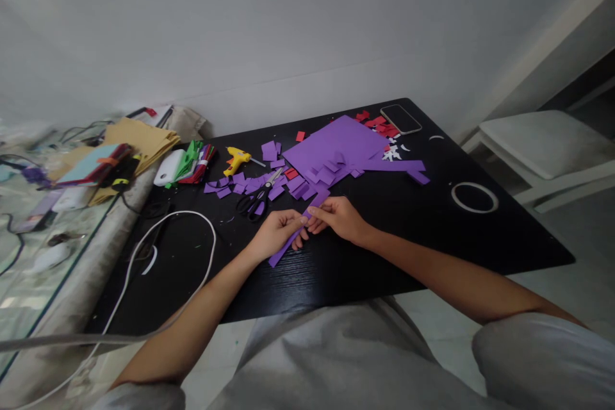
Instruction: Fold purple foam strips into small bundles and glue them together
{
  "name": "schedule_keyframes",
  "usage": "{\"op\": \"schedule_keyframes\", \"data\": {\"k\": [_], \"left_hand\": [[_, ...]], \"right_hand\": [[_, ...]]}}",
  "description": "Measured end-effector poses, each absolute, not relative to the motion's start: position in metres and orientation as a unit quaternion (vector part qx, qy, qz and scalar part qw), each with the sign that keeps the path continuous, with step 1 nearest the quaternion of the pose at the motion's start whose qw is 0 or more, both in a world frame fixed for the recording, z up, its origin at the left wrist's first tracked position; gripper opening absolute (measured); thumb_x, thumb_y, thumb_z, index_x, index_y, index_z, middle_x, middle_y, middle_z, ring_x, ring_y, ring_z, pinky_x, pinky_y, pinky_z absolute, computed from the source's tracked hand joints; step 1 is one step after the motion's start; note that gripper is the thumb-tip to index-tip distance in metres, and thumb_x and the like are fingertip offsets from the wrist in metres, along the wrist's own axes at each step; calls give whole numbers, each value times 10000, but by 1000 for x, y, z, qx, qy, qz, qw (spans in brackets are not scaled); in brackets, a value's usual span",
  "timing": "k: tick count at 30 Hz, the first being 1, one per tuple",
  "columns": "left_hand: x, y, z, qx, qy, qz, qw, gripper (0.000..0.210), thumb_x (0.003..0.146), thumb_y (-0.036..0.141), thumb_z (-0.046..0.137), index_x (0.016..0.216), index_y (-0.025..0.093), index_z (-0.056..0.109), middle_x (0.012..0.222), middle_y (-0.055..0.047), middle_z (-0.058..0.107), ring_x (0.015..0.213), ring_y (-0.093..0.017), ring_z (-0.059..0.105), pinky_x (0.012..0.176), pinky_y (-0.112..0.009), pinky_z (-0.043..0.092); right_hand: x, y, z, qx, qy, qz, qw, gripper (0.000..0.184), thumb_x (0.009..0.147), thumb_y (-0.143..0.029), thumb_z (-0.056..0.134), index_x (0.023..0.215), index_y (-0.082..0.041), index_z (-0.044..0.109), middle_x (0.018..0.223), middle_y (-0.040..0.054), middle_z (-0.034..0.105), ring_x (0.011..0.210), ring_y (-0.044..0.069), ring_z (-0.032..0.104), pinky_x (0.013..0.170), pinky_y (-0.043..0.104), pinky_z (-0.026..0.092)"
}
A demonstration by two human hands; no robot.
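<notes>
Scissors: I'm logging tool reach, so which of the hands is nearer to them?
Left. The left hand lies just right of the scissors, holding the purple strip; the right hand is farther right.

I sit at a black worktop [432,237] with a wood grain. Behind it is a plain white wall [288,19]. The floor [567,282] under me is pale and shiny. On my right stands a white chair [542,141] with a soft seat. On my left is a glass table [29,282]. The light is soft.
</notes>
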State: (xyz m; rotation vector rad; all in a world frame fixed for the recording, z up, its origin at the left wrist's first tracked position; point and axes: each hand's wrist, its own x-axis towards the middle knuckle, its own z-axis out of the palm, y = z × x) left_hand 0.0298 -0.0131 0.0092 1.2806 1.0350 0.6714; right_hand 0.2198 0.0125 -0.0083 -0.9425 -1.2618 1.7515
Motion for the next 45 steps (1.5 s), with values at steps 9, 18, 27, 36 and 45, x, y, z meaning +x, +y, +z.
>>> {"op": "schedule_keyframes", "data": {"k": [9,18,27,36,45], "left_hand": [[31,-13,11,556,470,312,611,414,813,510,723,774,108,632,663,-39,684,485,-84,593,436,-171,476],[30,-13,11,569,475,309,596,399,819,499,719,774,112,639,672,-45,691,490,-87,588,423,-169,451],[25,-11,12,558,460,269,636,469,882,570,610,835,107,671,725,-66,696,516,-97,601,513,-217,521],[23,-10,11,563,461,253,637,495,855,610,615,790,120,640,617,-1,590,479,-82,539,483,-207,502],[23,-11,8,575,455,248,633,482,860,588,620,744,120,624,552,7,589,466,-90,558,494,-206,507]], "right_hand": [[220,14,-7,-368,-498,685,382,494,683,-578,801,707,-93,711,660,74,732,563,161,709,596,292,616],[219,15,-7,-365,-513,680,375,507,684,-599,789,683,-99,711,638,69,718,544,157,687,576,294,599],[222,17,-8,-363,-522,669,385,463,732,-560,770,708,-102,701,682,72,718,536,135,655,547,283,572],[222,17,-7,-380,-461,694,402,421,693,-506,827,724,-112,683,680,54,707,558,135,668,541,267,579],[217,14,-14,-354,-485,714,361,483,657,-537,832,762,-80,716,695,77,735,568,155,694,598,309,612]]}}
